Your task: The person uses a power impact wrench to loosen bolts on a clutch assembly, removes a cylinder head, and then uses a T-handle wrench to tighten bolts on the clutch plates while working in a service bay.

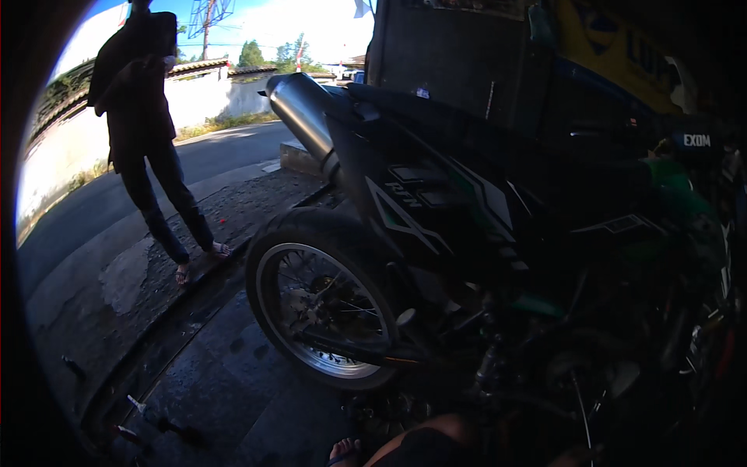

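A black, green and white motorcycle (467, 202) stands across the middle and right, its spoked rear wheel (315, 359) toward the left and its silver muffler (299, 113) pointing up and back. Deep shadow covers its engine area (564, 366) at the lower right. A thin bright metal rod (582, 409) runs down from there to the lower edge. Close to the rod's lower end, a dim skin-toned patch may be my right hand (577, 455); its fingers are lost in the dark. My left hand does not show.
My bent leg (436, 428) and a sandalled foot (344, 451) are low in the middle. Tools (136, 405) lie on the dark floor at the lower left. A person (140, 93) stands beyond a narrow channel (175, 342), by the road (85, 210). A yellow and blue banner (622, 47) hangs behind.
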A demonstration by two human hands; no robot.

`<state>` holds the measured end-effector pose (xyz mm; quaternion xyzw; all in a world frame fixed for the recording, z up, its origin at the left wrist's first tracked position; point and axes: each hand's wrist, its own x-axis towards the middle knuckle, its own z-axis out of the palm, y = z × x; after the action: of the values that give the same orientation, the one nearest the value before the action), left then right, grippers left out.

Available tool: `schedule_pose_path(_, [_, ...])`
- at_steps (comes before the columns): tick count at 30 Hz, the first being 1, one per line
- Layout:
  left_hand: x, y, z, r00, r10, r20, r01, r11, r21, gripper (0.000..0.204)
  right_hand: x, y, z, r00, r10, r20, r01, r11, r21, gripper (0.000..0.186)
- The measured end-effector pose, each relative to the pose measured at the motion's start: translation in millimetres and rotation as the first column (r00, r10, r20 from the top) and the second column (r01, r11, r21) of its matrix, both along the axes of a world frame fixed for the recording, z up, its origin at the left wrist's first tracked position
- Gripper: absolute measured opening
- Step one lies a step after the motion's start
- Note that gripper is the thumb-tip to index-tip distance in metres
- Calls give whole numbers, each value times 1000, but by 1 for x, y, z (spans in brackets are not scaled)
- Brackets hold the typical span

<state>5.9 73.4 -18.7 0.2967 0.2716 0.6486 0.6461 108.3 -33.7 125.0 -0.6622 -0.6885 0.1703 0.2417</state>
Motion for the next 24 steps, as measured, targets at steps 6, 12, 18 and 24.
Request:
schedule_pose_path(6, [-41, -42, 85, 942, -170, 290, 220, 964, -149, 42, 41, 15, -21, 943, -45, -328, 52, 999, 14, 48])
schedule_pose_path(12, [-19, -39, 69, 973, -147, 177, 156, 987, -39, 42, 18, -4, 20, 942, 73, 327, -239, 830, 503, 32])
schedule_pose_path(18, [-18, -41, 63, 951, -131, 279, 127, 991, 32, 41, 21, 22, -10, 975, 45, -218, 3, 977, 213, 46])
schedule_pose_path(24, [-27, -42, 65, 922, -181, 341, 163, 983, 81, 38, 33, 22, -16, 804, -13, -595, 58, 997, 57, 44])
